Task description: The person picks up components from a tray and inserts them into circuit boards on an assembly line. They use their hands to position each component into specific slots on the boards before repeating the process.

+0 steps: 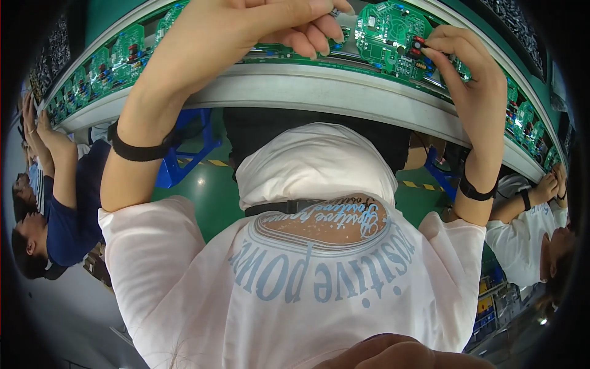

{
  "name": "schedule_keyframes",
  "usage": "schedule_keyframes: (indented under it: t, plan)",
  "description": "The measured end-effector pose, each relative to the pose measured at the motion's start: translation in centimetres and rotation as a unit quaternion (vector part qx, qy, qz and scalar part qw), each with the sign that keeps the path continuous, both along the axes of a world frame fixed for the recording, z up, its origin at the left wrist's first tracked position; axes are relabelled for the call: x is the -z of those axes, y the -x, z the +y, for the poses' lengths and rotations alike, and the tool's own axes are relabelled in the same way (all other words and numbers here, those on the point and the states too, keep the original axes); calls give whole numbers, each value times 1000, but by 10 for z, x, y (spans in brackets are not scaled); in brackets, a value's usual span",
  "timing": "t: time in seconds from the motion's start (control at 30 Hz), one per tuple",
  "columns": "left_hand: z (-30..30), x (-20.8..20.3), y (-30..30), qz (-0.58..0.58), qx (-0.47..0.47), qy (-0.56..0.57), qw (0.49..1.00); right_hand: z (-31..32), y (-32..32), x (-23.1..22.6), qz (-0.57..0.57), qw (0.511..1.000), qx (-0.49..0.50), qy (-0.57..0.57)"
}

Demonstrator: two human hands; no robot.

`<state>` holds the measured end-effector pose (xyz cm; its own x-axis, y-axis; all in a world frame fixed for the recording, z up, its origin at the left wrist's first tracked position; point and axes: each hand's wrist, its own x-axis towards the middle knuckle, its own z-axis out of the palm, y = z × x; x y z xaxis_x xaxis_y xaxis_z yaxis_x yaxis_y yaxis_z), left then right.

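A green circuit board [393,34] with a rounded outline lies on the rail-edged line at the top centre. My right hand [470,58] is over its right side, thumb and fingertips pinched on a small red-and-black component [417,45] at the board's surface. I cannot tell if that part is fully seated. My left hand [276,24] hangs over the line just left of the board. Its thumb and forefinger are closed on a small greyish part [335,11], mostly hidden by the fingertips. The other fingers curl below it.
More populated green boards [126,52] run along the line to the left, and others [525,123] to the right. A pale metal rail [295,89] borders the near side. Co-workers sit at both sides, one in a navy shirt [77,203]. A blue stool [190,147] stands below.
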<state>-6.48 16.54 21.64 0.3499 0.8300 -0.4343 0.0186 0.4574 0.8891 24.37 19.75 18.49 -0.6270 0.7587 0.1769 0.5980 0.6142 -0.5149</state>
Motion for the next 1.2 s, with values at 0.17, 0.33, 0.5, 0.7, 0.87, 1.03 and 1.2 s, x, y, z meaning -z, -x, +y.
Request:
schedule_keyframes:
  t: [0.17, 0.33, 0.5, 0.7, 0.87, 1.03, 1.2]
  plan:
    - [-5, 0, 4, 6, -2, 12, 1000, -1, -1, -2, -3, 1000, 18, 21]
    - [-4, -4, 2, 118, 23, -116, 986, 1, -1, -2, -3, 999, 24, 31]
    - [14, 21, -7, 121, 35, -393, 911, 4, -3, 1, 10, 1000, 7, 17]
    - [23, 15, -8, 318, 121, -467, 816, 5, -5, 2, -10, 1000, 7, 12]
    - [27, 13, -6, 298, 141, -415, 848, 2, -7, 1, -17, 1000, 15, 2]
    - [26, 13, -6, 291, 148, -375, 868, 4, -11, 3, -10, 1000, 4, 11]
    - [26, 17, -8, 290, 141, -380, 867, 3, -14, 4, -17, 1000, 15, 9]
